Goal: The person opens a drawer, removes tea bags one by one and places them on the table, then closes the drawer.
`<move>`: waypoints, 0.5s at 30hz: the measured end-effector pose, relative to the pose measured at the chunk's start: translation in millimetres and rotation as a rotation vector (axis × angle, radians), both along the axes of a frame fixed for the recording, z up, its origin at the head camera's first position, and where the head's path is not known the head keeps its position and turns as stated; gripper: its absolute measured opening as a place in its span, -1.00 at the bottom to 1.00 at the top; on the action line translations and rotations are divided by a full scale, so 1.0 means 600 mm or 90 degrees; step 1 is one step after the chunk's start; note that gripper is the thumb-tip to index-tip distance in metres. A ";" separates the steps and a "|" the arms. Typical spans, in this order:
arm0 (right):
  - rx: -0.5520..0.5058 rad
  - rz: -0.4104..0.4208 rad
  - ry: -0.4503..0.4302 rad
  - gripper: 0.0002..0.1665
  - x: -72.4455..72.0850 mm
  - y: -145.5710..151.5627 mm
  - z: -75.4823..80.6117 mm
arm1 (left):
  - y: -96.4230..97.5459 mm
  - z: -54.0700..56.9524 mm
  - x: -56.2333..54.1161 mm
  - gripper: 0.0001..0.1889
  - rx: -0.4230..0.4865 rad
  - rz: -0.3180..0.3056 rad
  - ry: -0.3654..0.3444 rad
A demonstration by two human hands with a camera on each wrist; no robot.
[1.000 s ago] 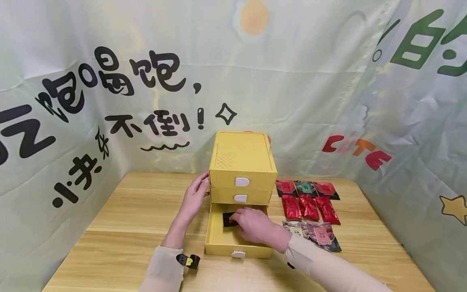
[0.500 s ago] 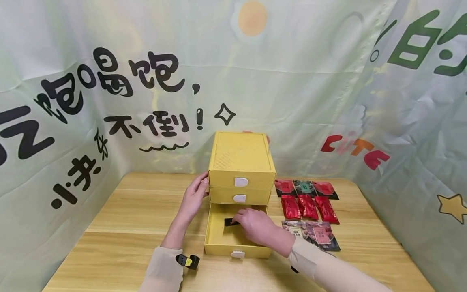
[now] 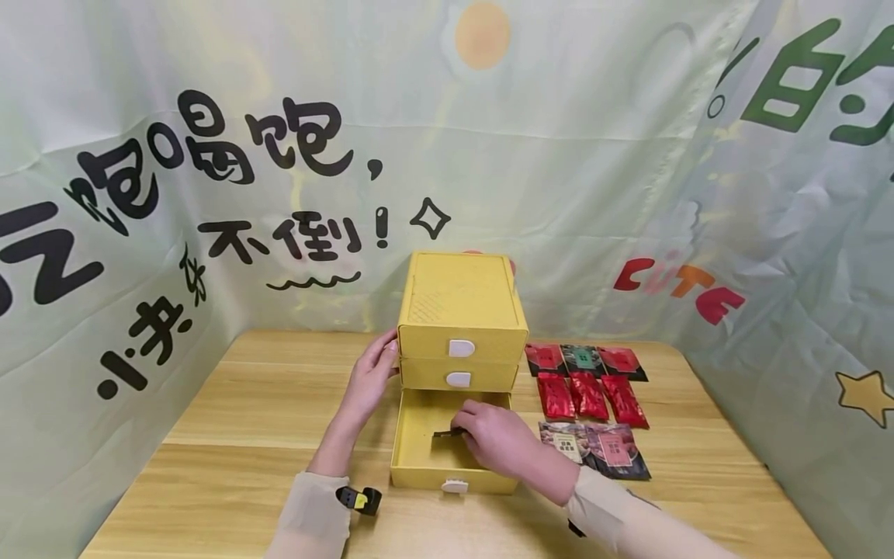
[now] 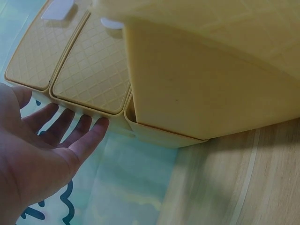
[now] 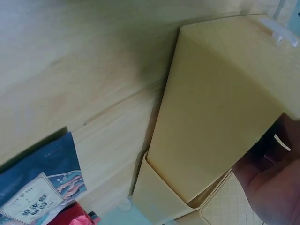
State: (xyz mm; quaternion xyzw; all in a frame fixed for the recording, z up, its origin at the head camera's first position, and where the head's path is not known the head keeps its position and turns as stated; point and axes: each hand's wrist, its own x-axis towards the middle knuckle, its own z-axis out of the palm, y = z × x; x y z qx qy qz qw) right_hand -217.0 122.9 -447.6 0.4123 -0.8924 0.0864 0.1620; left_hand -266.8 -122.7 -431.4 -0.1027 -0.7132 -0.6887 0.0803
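Note:
A yellow drawer unit stands on the table with its bottom drawer pulled out. My right hand is inside that drawer and pinches a small dark packet, seen nearly edge-on and partly hidden by the fingers. In the right wrist view, part of my right hand shows behind the drawer's side wall. My left hand rests its fingertips against the unit's left side. The left wrist view shows that hand with fingers extended, touching the edge beside the two upper drawers, which are pushed in.
Right of the unit, packets lie in rows: flat dark ones with coloured labels at the back, red foil sachets in the middle, larger printed pouches in front. A printed curtain surrounds the wooden table.
The dark packet has tipped from lying face-up to nearly edge-on. My right hand has shifted slightly right and nearer with it. My left hand stays against the unit.

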 end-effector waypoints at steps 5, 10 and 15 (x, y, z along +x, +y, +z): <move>-0.042 0.004 0.012 -0.81 0.009 0.008 0.000 | -0.001 0.001 -0.001 -0.50 0.002 -0.004 0.002; -0.073 -0.003 0.009 -0.77 0.016 0.017 -0.005 | -0.001 0.003 0.000 -0.50 0.001 -0.005 0.006; -0.102 -0.024 -0.003 -0.75 0.024 0.026 -0.005 | 0.000 0.002 0.001 -0.50 0.001 -0.005 0.004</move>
